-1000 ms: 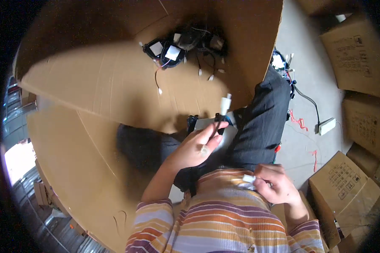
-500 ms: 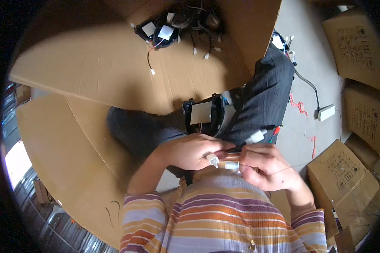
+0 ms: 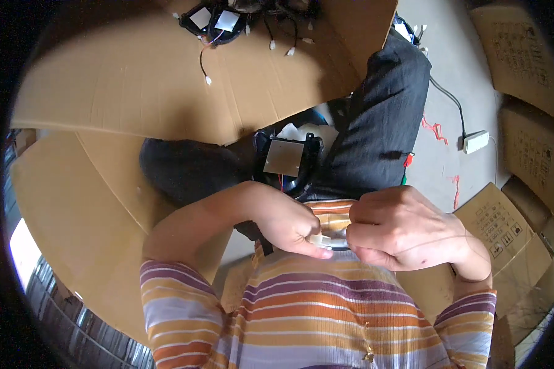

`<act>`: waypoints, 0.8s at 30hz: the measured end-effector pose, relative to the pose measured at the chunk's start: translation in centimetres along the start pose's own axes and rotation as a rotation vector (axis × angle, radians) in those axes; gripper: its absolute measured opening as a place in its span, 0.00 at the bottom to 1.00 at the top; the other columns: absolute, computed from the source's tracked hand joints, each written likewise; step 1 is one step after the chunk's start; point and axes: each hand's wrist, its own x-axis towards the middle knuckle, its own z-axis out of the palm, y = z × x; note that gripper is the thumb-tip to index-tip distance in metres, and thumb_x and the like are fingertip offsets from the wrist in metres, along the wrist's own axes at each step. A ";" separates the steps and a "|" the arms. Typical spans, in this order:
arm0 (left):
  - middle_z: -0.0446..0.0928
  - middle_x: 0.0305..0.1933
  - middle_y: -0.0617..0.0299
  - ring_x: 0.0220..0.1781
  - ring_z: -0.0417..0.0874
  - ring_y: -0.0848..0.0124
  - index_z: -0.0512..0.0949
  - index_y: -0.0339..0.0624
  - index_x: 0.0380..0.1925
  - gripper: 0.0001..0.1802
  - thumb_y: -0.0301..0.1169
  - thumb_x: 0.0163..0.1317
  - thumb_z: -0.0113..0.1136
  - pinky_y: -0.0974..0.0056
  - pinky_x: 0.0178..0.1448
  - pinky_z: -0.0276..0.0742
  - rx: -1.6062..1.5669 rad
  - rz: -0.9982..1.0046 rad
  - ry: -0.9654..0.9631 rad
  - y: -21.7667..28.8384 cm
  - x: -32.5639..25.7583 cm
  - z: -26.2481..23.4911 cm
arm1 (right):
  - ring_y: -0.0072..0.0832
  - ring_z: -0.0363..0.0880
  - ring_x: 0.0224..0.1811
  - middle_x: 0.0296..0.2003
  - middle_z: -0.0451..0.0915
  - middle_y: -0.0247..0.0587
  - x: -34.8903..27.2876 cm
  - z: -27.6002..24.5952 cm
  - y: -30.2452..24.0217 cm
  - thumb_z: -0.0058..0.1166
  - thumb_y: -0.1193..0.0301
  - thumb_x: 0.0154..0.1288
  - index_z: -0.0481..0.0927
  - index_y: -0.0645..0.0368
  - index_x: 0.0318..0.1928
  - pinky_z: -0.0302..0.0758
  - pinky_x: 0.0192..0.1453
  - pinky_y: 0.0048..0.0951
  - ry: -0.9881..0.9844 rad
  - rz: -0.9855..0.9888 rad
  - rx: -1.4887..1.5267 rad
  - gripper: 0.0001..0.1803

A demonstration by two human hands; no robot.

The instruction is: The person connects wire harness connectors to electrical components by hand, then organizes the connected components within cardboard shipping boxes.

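Note:
Close to my striped shirt, my left hand (image 3: 289, 224) pinches a white plastic wire connector (image 3: 319, 240) between thumb and fingers. My right hand (image 3: 400, 230) is closed on a second, paler connector (image 3: 337, 243), whose end meets the first one. Whether the two are fully joined I cannot tell. Beyond my hands, between my legs, lies a black device with a square metal plate (image 3: 284, 158) on it. A red wire shows below that plate, running toward my left hand.
A large cardboard sheet (image 3: 148, 92) holds more black devices (image 3: 218, 24) and white-tipped leads. On the floor to the right are a white power strip (image 3: 476, 142), red string (image 3: 435, 130) and stacked cartons (image 3: 505, 227). A red clip (image 3: 409, 160) rests by my right leg.
My hands have come together, so the two connectors, apart before, now touch end to end. The other white connector near my right hand has gone from sight. The view has shifted slightly.

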 end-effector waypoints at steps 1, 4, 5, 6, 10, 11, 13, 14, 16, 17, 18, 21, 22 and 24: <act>0.70 0.21 0.48 0.23 0.69 0.59 0.68 0.32 0.20 0.26 0.46 0.59 0.35 0.62 0.31 0.65 0.011 -0.022 -0.072 0.2 0.1 -0.2 | 0.33 0.67 0.20 0.16 0.65 0.38 0.1 -0.2 0.0 0.49 0.76 0.41 0.64 0.59 0.16 0.66 0.20 0.30 0.000 0.001 0.008 0.07; 0.70 0.21 0.48 0.23 0.69 0.58 0.68 0.33 0.21 0.27 0.47 0.59 0.33 0.61 0.32 0.65 0.032 -0.090 -0.098 0.8 0.1 -0.6 | 0.33 0.69 0.22 0.18 0.67 0.40 0.5 -0.7 -0.2 0.50 0.74 0.39 0.66 0.61 0.19 0.67 0.23 0.31 -0.027 -0.019 -0.058 0.06; 0.70 0.21 0.48 0.23 0.69 0.58 0.68 0.33 0.21 0.27 0.47 0.59 0.33 0.61 0.32 0.65 0.029 -0.088 -0.100 0.6 0.2 -0.5 | 0.33 0.69 0.22 0.18 0.67 0.40 0.5 -0.7 -0.2 0.50 0.74 0.39 0.66 0.61 0.19 0.67 0.23 0.30 -0.030 -0.025 -0.052 0.06; 0.71 0.21 0.48 0.24 0.70 0.57 0.69 0.33 0.21 0.27 0.48 0.59 0.32 0.61 0.32 0.66 -0.009 -0.058 -0.101 0.2 0.4 -0.4 | 0.33 0.69 0.22 0.18 0.67 0.39 0.5 -0.6 -0.3 0.49 0.74 0.39 0.67 0.61 0.19 0.67 0.23 0.30 -0.033 -0.031 -0.046 0.06; 0.72 0.24 0.49 0.28 0.72 0.58 0.71 0.33 0.22 0.29 0.50 0.58 0.31 0.61 0.36 0.67 0.008 -0.055 -0.088 0.7 0.2 -0.6 | 0.32 0.69 0.23 0.19 0.68 0.39 0.5 -0.3 -0.4 0.49 0.74 0.38 0.67 0.61 0.19 0.68 0.23 0.29 -0.082 -0.013 -0.091 0.06; 0.72 0.24 0.49 0.28 0.72 0.58 0.71 0.33 0.22 0.29 0.50 0.58 0.31 0.61 0.36 0.67 0.005 -0.053 -0.090 0.8 0.2 -0.8 | 0.31 0.69 0.23 0.19 0.68 0.38 0.6 0.0 -0.4 0.49 0.74 0.37 0.67 0.61 0.19 0.68 0.23 0.29 -0.089 -0.011 -0.114 0.07; 0.73 0.26 0.48 0.30 0.73 0.56 0.71 0.35 0.23 0.28 0.49 0.58 0.32 0.61 0.37 0.67 0.057 -0.046 -0.055 0.9 0.1 -1.0 | 0.31 0.70 0.23 0.19 0.68 0.38 0.6 0.3 -0.3 0.49 0.73 0.36 0.67 0.61 0.19 0.68 0.23 0.29 -0.097 -0.011 -0.132 0.07; 0.73 0.27 0.47 0.31 0.73 0.55 0.71 0.35 0.25 0.27 0.49 0.58 0.32 0.60 0.38 0.67 0.074 -0.015 0.013 0.3 0.2 -0.6 | 0.31 0.70 0.23 0.19 0.68 0.38 0.6 0.5 -0.1 0.49 0.73 0.36 0.67 0.61 0.19 0.68 0.23 0.28 -0.055 -0.017 -0.148 0.07; 0.72 0.27 0.46 0.31 0.72 0.54 0.71 0.35 0.25 0.27 0.49 0.58 0.31 0.60 0.39 0.67 0.059 0.065 0.074 -0.7 0.5 -0.2 | 0.30 0.70 0.23 0.19 0.68 0.38 0.7 0.6 0.2 0.49 0.73 0.35 0.68 0.61 0.20 0.68 0.23 0.28 -0.016 -0.029 -0.158 0.07; 0.72 0.27 0.46 0.32 0.72 0.54 0.72 0.35 0.26 0.28 0.49 0.58 0.31 0.60 0.39 0.67 0.050 0.145 0.136 -1.3 0.7 0.1 | 0.30 0.70 0.23 0.19 0.68 0.38 0.8 0.6 0.4 0.49 0.73 0.36 0.68 0.61 0.20 0.67 0.22 0.28 -0.016 -0.016 -0.163 0.07; 0.72 0.27 0.46 0.32 0.72 0.55 0.72 0.36 0.29 0.27 0.49 0.58 0.31 0.60 0.39 0.67 0.092 0.110 0.107 -2.4 1.2 0.3 | 0.30 0.70 0.23 0.19 0.68 0.38 0.8 0.6 0.5 0.49 0.74 0.36 0.69 0.61 0.20 0.67 0.22 0.27 -0.016 -0.003 -0.168 0.07; 0.74 0.28 0.52 0.31 0.74 0.62 0.73 0.38 0.31 0.22 0.46 0.58 0.37 0.64 0.37 0.67 -0.048 0.109 0.162 -2.8 0.4 -0.9 | 0.30 0.69 0.22 0.18 0.68 0.38 0.8 0.5 1.0 0.49 0.73 0.38 0.69 0.61 0.20 0.67 0.22 0.28 0.005 0.030 -0.226 0.06; 0.74 0.30 0.53 0.31 0.74 0.66 0.72 0.38 0.34 0.19 0.43 0.56 0.42 0.67 0.36 0.67 -0.049 0.016 0.205 -2.4 0.1 -1.4 | 0.33 0.68 0.21 0.17 0.66 0.39 0.6 0.5 1.4 0.49 0.73 0.40 0.68 0.61 0.19 0.66 0.23 0.31 0.095 -0.031 -0.213 0.06; 0.74 0.30 0.54 0.30 0.74 0.67 0.72 0.38 0.35 0.17 0.41 0.56 0.44 0.67 0.35 0.67 -0.029 0.024 0.362 -1.5 -1.0 -1.6 | 0.34 0.67 0.20 0.16 0.65 0.39 -0.3 -1.0 1.5 0.49 0.73 0.40 0.67 0.61 0.19 0.65 0.23 0.32 0.147 -0.005 -0.171 0.06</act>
